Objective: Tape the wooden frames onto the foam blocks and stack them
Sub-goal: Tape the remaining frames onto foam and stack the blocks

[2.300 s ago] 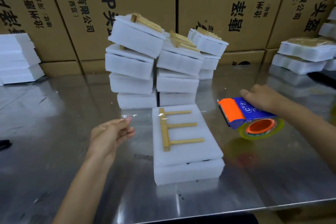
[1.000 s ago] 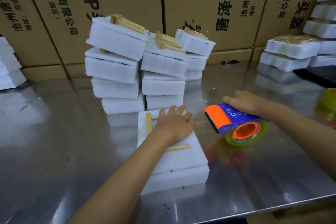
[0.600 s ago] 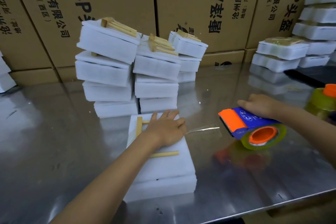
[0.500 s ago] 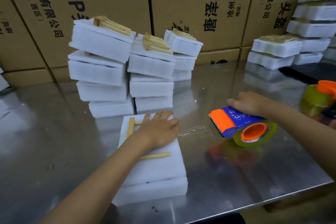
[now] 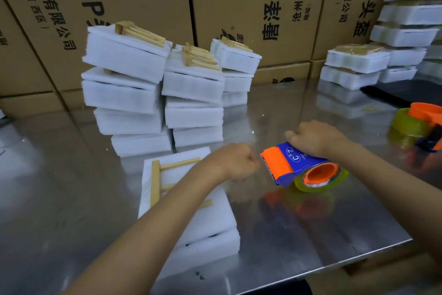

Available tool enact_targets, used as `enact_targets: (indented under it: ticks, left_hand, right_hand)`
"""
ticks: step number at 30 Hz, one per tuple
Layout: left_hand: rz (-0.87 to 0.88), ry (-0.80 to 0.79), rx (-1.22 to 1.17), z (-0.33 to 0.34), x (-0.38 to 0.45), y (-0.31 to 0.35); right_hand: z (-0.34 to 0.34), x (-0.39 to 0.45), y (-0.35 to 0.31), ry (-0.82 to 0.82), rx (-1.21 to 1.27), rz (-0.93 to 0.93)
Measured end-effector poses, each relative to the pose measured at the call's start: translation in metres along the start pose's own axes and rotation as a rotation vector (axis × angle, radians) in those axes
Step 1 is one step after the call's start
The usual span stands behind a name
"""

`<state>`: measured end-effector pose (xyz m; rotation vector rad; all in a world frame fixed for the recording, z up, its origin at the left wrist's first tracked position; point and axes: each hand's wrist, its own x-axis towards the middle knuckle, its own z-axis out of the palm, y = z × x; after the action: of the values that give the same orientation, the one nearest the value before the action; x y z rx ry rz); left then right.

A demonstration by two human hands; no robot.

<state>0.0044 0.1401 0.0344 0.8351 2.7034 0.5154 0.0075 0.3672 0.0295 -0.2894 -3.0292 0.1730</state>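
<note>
Pale wooden comb-shaped frame [image 5: 156, 181] lies atop two stacked white foam blocks [image 5: 210, 218] on a steel table [image 5: 59, 199]; the left hand [image 5: 235, 162], fingers curled, pinches clear tape beside them, while the right hand [image 5: 313, 138] grips a blue-and-orange tape dispenser [image 5: 299, 166].

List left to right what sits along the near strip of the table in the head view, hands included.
wooden frame on the foam blocks → left hand → tape dispenser gripped by the right hand → second tape dispenser at the right edge.
</note>
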Motion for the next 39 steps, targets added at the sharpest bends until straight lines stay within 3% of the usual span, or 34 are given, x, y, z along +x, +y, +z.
enact_targets:
  ticks: [11, 22, 26, 31, 35, 39]
  left_hand:
    - [0.02, 0.172, -0.282, 0.023, -0.004, -0.022]
    - [0.084, 0.28, -0.132, 0.033, -0.005, -0.019]
    - [0.158, 0.276, -0.348, 0.035, -0.008, -0.016]
    - [0.153, 0.242, -0.748, 0.028, -0.009, -0.021]
    - [0.16, 0.242, -0.833, 0.026, -0.009, -0.019]
    - [0.146, 0.243, -0.85, 0.026, -0.008, -0.019]
  right_hand:
    - [0.01, -0.017, -0.037, 0.208, -0.23, -0.057]
    - [0.017, -0.021, -0.054, 0.359, -0.178, 0.087]
    - [0.021, -0.012, -0.065, 0.399, -0.198, 0.141]
    - [0.044, -0.024, -0.064, 0.612, -0.134, 0.135]
    - [0.063, -0.039, -0.056, 0.519, -0.068, 0.186]
    - [0.056, -0.054, -0.058, 0.705, 0.148, 0.077]
